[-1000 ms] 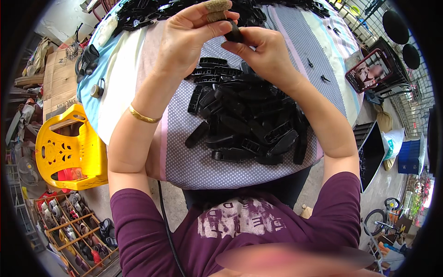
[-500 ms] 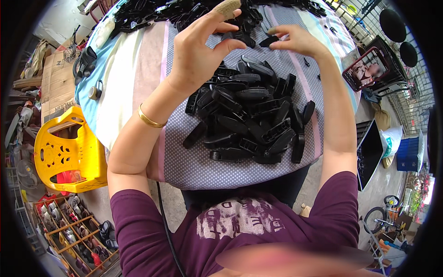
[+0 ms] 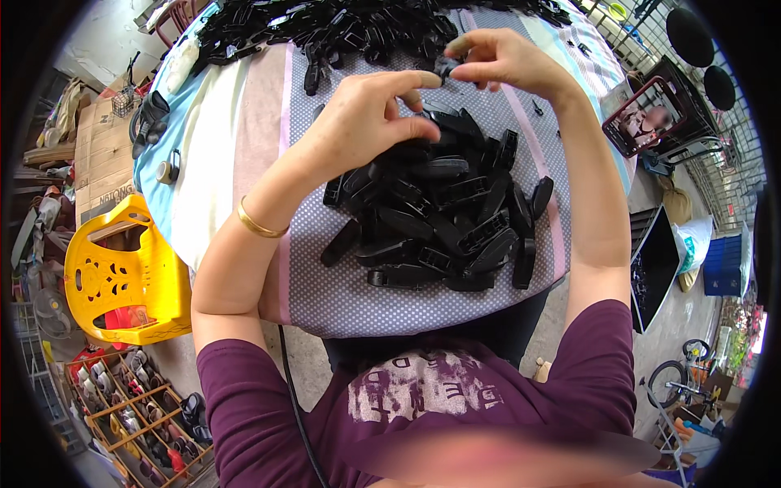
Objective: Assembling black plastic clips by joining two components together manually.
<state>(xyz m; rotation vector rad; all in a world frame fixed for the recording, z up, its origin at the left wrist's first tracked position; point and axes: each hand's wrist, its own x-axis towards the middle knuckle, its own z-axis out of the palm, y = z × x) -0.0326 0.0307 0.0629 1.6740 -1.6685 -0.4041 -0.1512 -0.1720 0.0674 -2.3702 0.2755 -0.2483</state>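
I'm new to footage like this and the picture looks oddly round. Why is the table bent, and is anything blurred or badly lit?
Head view: a fisheye lens bows the table edge and leaves black corners. Daylight is even and soft, with no harsh glare. The left hand, right hand and black plastic pieces look sharp; a smeared band crosses the purple shirt at the bottom.

Black plastic clips [image 3: 443, 224] on dotted lilac cloth [image 3: 342, 297], yellow chair [image 3: 122, 281]

Boxes and a screen around my table

I saw flattened brown cardboard boxes [image 3: 98, 154] lying far left of the table, and a red-cased phone screen [image 3: 647, 122] propped upright at the right.
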